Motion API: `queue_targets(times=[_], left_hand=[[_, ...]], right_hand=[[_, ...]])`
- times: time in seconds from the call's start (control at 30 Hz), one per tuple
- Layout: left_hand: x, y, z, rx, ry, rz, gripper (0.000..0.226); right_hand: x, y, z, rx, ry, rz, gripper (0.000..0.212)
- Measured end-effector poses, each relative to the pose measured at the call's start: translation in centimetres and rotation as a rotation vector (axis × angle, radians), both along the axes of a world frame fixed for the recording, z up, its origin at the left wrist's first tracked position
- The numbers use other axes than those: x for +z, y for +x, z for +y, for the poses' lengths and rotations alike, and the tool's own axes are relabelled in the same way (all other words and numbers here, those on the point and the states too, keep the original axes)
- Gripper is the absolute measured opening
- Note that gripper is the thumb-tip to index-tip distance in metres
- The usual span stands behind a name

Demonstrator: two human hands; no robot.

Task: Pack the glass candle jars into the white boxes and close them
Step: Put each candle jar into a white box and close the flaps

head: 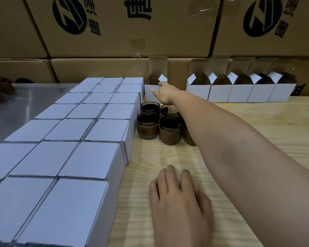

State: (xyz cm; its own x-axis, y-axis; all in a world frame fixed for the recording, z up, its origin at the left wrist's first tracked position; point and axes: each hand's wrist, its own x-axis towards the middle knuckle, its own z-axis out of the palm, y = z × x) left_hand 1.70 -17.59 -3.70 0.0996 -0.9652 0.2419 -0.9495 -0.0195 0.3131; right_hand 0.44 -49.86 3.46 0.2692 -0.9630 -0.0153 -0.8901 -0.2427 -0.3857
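Backdrop: stacked brown cartons (128,32) across the far side. Work surface: pale wooden table (257,122). To the left, a block of closed white boxes (84,111), three across and seven rows deep as far as I can count, the nearest cut off by the frame edge. At the far right, five open white boxes (239,93) in a row, touching side to side, lid flaps standing up. A sixth open box (149,93) stands apart from that row, just beside the far end of the closed block, mouth upward. Glass candle jars (170,130): four plainly visible, a fifth partly hidden under the forearm; any others behind the arm cannot be told. All are upright, clustered just on the near side of the sixth box. Right hand (166,94), arm stretched out over the jars, grasps that box at its near right corner, finger on the rim, thumb on the front face. Left hand (180,202) lies flat and released on the table, well to the near side of the jars. Judgement: the box must come toward the person, past the jars; the free left hand is then placed to lift a jar straight up and in.
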Motion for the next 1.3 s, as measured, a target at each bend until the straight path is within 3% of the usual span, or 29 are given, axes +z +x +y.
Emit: queue_targets(times=[0.13,0.4,0.6,0.7,0.83,1.0,1.17,1.3], left_hand=[[0.0,0.0,0.0,0.002,0.0,0.004,0.043],[-0.7,0.0,-0.3,-0.006,-0.07,0.051,0.044],[-0.8,0.2,-0.1,-0.032,-0.117,0.045,0.044],[-0.6,0.1,-0.1,-0.039,-0.086,0.071,0.048],[-0.8,0.2,-0.4,-0.051,-0.071,0.132,0.077],[-0.3,0.2,-0.7,-0.045,-0.021,0.278,0.108],[0.1,0.7,-0.7,-0.073,0.028,0.368,0.124],[0.3,0.6,-0.8,-0.087,0.043,0.399,0.128]], right_hand=[[-0.1,0.4,0.0,-0.009,-0.016,-0.125,0.057],[2.4,0.4,2.4,0.033,-0.137,0.051,0.068],[7.1,-2.9,8.5,0.018,-0.256,-0.23,0.064],[9.1,-6.0,13.2,0.031,-0.295,-0.365,0.051],[9.5,-10.2,20.7,0.074,-0.392,-0.388,0.053],[5.6,-13.1,29.1,0.073,-0.326,-0.357,0.049],[1.2,-13.7,33.0,0.06,-0.23,-0.323,0.082],[-0.3,-13.5,33.9,0.069,-0.204,-0.403,0.084]])
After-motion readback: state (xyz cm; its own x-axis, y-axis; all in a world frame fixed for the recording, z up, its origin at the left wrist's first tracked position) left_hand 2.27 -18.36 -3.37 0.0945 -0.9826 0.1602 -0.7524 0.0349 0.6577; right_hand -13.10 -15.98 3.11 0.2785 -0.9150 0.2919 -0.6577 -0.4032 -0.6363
